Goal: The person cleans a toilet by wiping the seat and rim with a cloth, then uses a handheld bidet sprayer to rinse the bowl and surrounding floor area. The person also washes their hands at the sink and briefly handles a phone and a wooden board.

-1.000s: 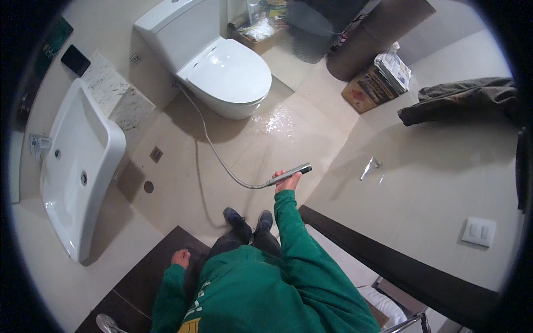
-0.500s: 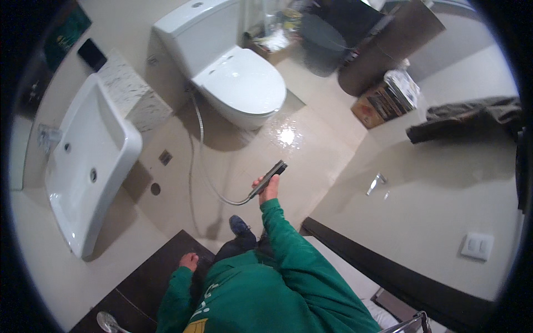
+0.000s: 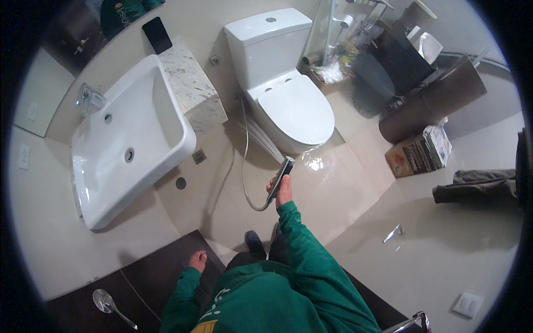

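My right hand (image 3: 282, 191) is wrapped round the handle of a slim, silver-and-black bidet sprayer (image 3: 281, 176). White streaks of water (image 3: 265, 143) leave its head toward the floor and wall at the left side of the toilet (image 3: 297, 111). From the sprayer's lower end, a grey flexible hose (image 3: 244, 177) loops up to the wall beside the toilet. The toilet lid is down. My left hand (image 3: 197, 260) hangs low by the dark panel with nothing in it, its fingers loosely bent and a little apart.
To the left, a white washbasin (image 3: 133, 133) juts from the wall, with a phone (image 3: 157, 35) near its speckled ledge (image 3: 191, 80). Brown cylinders (image 3: 430, 105), a dark bucket (image 3: 375, 83) and a box of papers (image 3: 416, 152) stand at right. Wet floor (image 3: 319, 164) shines before the toilet.
The view has swung, so the basin and toilet sit farther right. Water now streams from the sprayer; none showed before. My right hand still grips it, and my left hand still hangs down.
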A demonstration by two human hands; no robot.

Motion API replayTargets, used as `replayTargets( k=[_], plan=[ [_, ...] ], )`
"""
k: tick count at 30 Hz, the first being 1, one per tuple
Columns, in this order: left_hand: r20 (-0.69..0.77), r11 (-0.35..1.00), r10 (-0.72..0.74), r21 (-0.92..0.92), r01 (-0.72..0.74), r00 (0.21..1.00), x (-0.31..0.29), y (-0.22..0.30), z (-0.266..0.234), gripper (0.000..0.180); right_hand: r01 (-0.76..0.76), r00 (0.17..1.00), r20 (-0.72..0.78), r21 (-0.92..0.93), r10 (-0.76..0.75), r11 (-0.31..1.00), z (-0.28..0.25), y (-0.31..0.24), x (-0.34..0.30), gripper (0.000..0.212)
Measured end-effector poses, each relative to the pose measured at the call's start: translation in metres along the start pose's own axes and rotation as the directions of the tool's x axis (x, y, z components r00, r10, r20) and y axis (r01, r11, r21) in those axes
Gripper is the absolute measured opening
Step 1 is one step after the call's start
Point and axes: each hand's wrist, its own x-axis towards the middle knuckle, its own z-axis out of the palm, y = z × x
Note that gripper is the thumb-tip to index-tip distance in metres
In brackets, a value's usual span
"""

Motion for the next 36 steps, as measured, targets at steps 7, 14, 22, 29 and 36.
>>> replayTargets(
  k=[7, 14, 22, 29, 36],
  plan=[
    [-0.3, 0.958, 0.19, -0.152, -0.243, 0.935, 0.048, 0.175, -0.049, 0.023, 0.085, 0.982, 0.189, -0.365, -0.015, 0.927, 0.029, -0.017, 0.077, 0.041],
    [-0.738, 0.853, 0.48, 0.264, -0.451, 0.475, 0.12, 0.351, -0.146, 0.016, 0.089, 0.928, 0.35, -0.539, 0.127, 0.837, 0.075, -0.045, 0.185, 0.041],
    [-0.911, 0.916, 0.226, 0.078, -0.394, 0.344, 0.162, 0.374, -0.192, 0.018, 0.34, 0.858, 0.511, -0.488, -0.052, 0.804, 0.169, -0.106, 0.312, 0.039],
    [-0.907, 0.974, 0.13, 0.041, -0.224, 0.4, 0.174, 0.368, -0.193, 0.022, 0.564, 0.809, 0.532, -0.583, -0.249, 0.585, 0.291, -0.125, 0.422, 0.051],
    [-0.917, 0.987, 0.137, 0.093, -0.131, 0.374, 0.182, 0.365, -0.193, 0.029, 0.502, 0.853, 0.481, -0.647, -0.204, 0.574, 0.364, -0.099, 0.503, 0.045]
  ],
)
